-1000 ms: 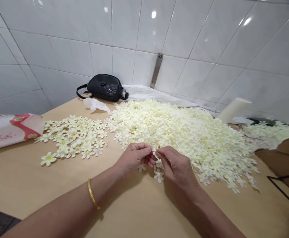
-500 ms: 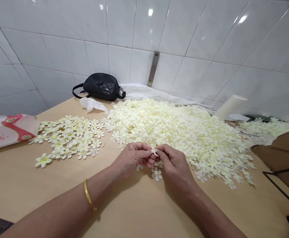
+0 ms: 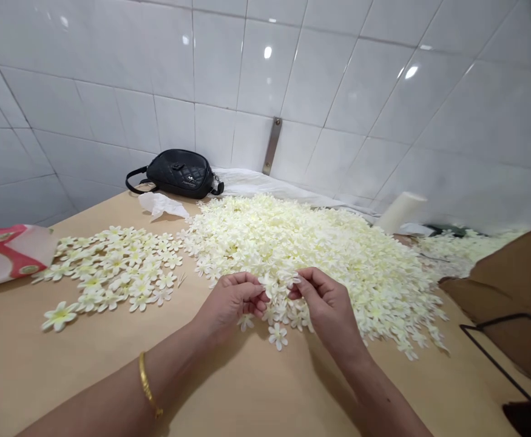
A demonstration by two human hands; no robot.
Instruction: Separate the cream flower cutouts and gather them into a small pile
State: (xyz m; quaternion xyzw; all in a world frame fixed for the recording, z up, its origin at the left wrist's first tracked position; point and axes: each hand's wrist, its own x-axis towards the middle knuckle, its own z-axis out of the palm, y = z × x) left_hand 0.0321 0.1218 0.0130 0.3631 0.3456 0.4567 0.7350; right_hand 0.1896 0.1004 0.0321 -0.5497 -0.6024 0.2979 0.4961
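In front of a large heap of pale yellow-white flowers [image 3: 301, 243], both hands are raised a little over the table [image 3: 256, 388]. My left hand [image 3: 235, 303] has thumb and fingers pinched together at a white flower; whether it grips that flower is hard to tell against the heap. My right hand [image 3: 326, 303] pinches a small white petal piece [image 3: 296, 279] between thumb and forefinger. A gap separates the fingertips of the two hands. Just below them a single flower [image 3: 277, 335] lies on the table.
A smaller group of flowers [image 3: 119, 261] lies at left beside a red-and-white bag [image 3: 10, 255]. Behind are a black bag [image 3: 181, 174], crumpled tissue [image 3: 162, 205] and a white roll [image 3: 402, 212]. Brown cardboard [image 3: 515, 291] stands at right.
My hands were touching around one small flower and have moved apart, the right one to the right. The view has tilted up and shifted slightly right.
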